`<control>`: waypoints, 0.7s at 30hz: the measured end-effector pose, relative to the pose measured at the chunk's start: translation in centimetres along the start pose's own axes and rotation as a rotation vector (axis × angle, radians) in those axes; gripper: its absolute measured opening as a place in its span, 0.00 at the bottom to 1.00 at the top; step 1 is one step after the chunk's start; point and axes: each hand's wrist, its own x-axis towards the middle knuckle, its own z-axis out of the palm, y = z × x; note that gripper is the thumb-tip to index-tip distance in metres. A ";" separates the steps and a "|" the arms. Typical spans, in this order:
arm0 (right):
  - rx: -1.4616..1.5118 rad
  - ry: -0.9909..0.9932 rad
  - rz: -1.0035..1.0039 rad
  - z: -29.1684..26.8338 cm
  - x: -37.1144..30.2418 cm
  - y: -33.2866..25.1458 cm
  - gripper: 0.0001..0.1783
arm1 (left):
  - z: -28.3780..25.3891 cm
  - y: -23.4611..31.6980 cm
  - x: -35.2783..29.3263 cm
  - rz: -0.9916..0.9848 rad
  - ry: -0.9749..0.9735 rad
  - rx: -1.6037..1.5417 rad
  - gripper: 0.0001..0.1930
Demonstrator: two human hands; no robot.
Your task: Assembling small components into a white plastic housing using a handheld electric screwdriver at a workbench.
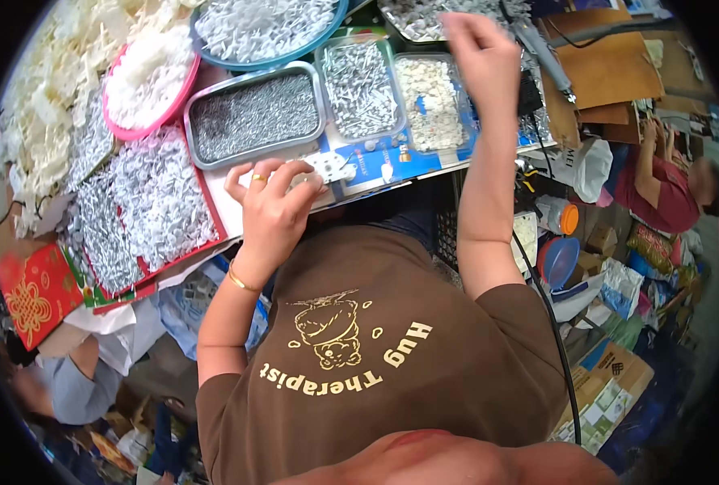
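Observation:
My left hand (272, 202) is at the front edge of the table, its fingers bent at the near end of a small white plastic piece with holes (333, 166). Thumb and fingers close on that end and partly cover it. Raised over the far right of the table is my right hand (486, 61), fingers drawn together and a little blurred. Whatever it may pinch is too small to make out. Below it stands a clear tub of small cream-coloured parts (432, 101), beside a tub of silver screws (361, 89). A grey-rimmed tray (254, 158) holds many tiny metal pieces.
A blue basin (274, 63) and a pink basin (109, 113) hold white parts. Loose screws and white parts fill a red tray (214, 212) at the left. A soldering-iron-like tool (549, 65) and black cable (555, 323) lie right. Other people are at both sides.

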 end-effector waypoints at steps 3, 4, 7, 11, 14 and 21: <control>-0.312 0.396 0.096 -6.4 3.4 7.6 0.12 | -1.1 -0.5 0.6 -0.038 0.037 -0.033 0.06; -0.678 0.355 0.049 -9.5 4.2 12.7 0.16 | -1.4 -1.7 1.1 -0.053 0.079 -0.017 0.06; -1.081 0.046 0.358 -13.0 4.9 18.8 0.30 | -0.2 -6.5 3.7 -0.112 0.119 0.087 0.05; -1.054 -0.050 0.348 -15.2 5.6 21.3 0.34 | 3.0 -10.0 4.6 -0.037 0.053 0.106 0.06; -0.904 -0.016 0.138 -15.9 5.0 21.2 0.33 | 3.4 -9.9 4.6 -0.066 0.032 0.128 0.06; -0.515 0.343 -0.089 -13.0 3.0 8.3 0.29 | 3.7 -10.3 3.6 -0.080 0.112 0.057 0.06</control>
